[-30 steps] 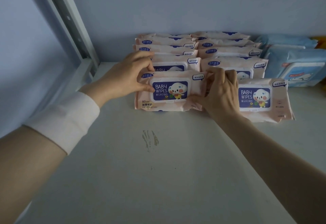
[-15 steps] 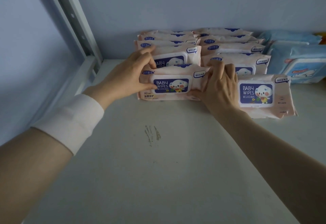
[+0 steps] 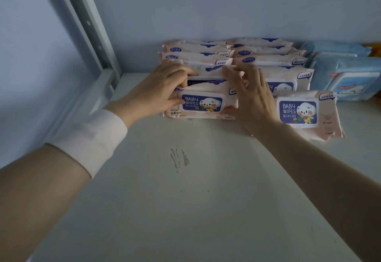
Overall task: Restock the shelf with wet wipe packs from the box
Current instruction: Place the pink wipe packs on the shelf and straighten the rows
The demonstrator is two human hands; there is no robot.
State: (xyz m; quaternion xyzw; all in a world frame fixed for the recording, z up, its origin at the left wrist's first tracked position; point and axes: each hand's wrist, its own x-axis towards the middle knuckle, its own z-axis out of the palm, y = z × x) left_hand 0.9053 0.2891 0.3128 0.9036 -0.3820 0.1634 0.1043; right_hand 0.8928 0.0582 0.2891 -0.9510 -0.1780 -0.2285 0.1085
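Two rows of pink baby wipe packs lean against each other on the white shelf [image 3: 185, 189], running back to the wall. The front pack of the left row [image 3: 203, 103] stands tilted, its blue label facing me. My left hand [image 3: 158, 92] grips its left end, thumb on the front and fingers over the top. My right hand [image 3: 251, 99] holds its right end, fingers spread over the top edge and reaching the pack behind. The front pack of the right row [image 3: 303, 113] lies flatter, beside my right wrist. The box is out of view.
Blue wipe packs [image 3: 348, 76] are stacked at the right against the back wall. A perforated metal upright [image 3: 86, 24] stands at the left rear corner. A scuff mark [image 3: 179, 158] shows on the bare shelf surface in front of the packs.
Both hands have pushed the front left pack back against its row and tipped it more upright. My right fingers have opened and moved up over its top edge.
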